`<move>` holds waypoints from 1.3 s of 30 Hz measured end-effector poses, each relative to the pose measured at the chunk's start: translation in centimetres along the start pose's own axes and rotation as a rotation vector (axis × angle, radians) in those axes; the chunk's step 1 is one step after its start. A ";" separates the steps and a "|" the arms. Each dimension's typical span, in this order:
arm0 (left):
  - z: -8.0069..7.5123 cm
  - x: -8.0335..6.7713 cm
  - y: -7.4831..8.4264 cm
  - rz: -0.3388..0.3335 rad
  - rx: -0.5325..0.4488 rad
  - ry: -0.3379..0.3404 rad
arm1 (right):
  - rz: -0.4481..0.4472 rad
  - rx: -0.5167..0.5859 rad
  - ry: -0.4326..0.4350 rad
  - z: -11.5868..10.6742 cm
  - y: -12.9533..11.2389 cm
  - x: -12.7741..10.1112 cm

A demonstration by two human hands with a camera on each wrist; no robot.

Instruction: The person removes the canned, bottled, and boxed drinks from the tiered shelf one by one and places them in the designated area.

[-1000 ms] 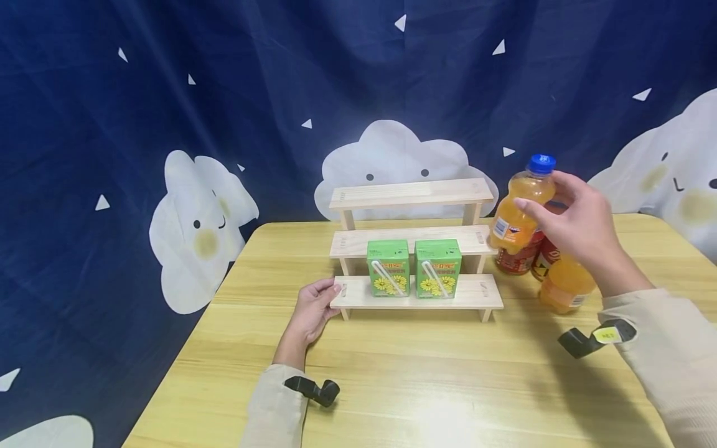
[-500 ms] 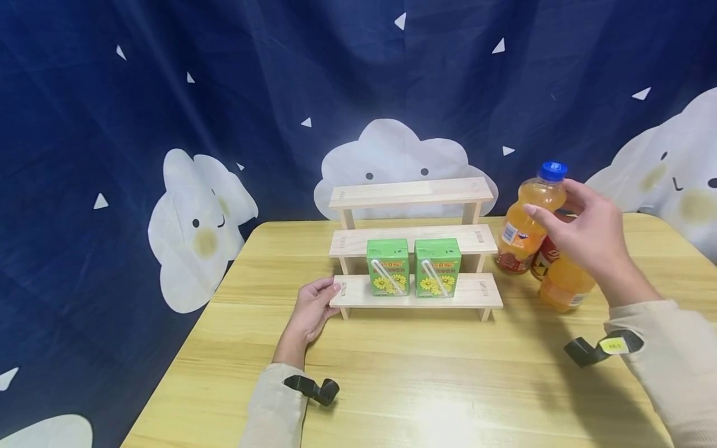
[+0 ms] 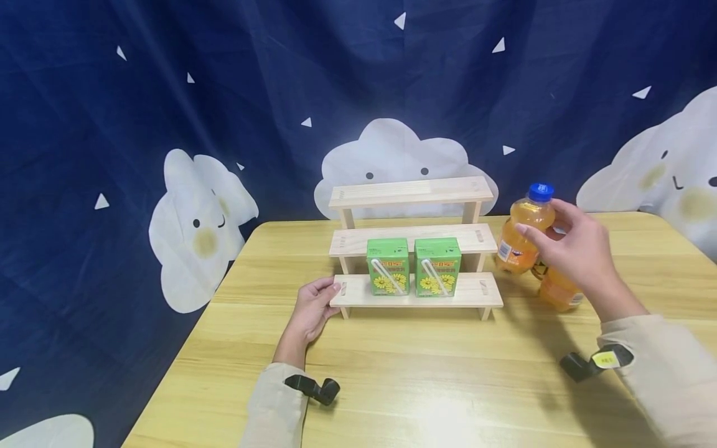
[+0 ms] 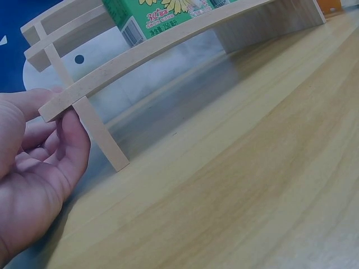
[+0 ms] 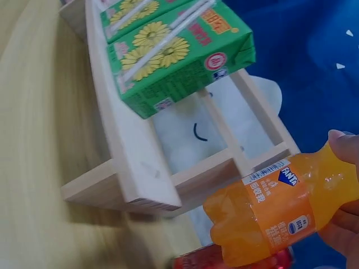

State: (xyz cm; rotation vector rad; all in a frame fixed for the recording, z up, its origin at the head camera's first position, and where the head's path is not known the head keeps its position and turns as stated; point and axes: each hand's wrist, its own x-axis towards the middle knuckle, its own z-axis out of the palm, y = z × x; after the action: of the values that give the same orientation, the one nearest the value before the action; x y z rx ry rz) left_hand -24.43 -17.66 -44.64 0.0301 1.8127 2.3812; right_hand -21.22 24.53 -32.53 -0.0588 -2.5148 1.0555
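My right hand (image 3: 582,246) grips an orange Fanta bottle (image 3: 518,239) with a blue cap, thumb and fingers round its upper part. The bottle is just right of a three-tier wooden shelf (image 3: 414,191), and its orange label (image 5: 280,207) shows in the right wrist view. At the shelf's other end my left hand (image 3: 311,309) pinches the lowest board, thumb above and fingers beneath (image 4: 73,140). Two green drink cartons with straws, a left one (image 3: 388,267) and a right one (image 3: 437,269), stand side by side on that board.
A second orange bottle (image 3: 559,290) is on the table (image 3: 426,367) under my right wrist, partly hidden. A red can (image 5: 205,259) shows behind the held bottle in the right wrist view. A dark blue curtain (image 3: 280,74) with white clouds hangs behind the table.
My right hand has lowered the Fanta bottle beside the shelf, after a small shift right and back left. It now covers most of the red cans. The left hand has stayed put.
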 end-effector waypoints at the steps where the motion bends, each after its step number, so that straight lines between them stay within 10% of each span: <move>1: 0.0 0.0 0.0 -0.001 0.002 0.000 | -0.003 0.000 0.000 0.1 0.1 -0.2; 39: -0.1 0.1 -0.1 0.003 0.010 -0.011 | 0.042 -0.005 0.010 3.2 3.6 -2.8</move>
State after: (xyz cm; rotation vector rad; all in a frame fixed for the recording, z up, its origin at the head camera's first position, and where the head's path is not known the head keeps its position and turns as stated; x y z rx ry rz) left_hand -24.52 -17.71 -44.75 0.0470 1.8203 2.3692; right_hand -20.30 24.38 -38.03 -0.1183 -2.5170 1.0630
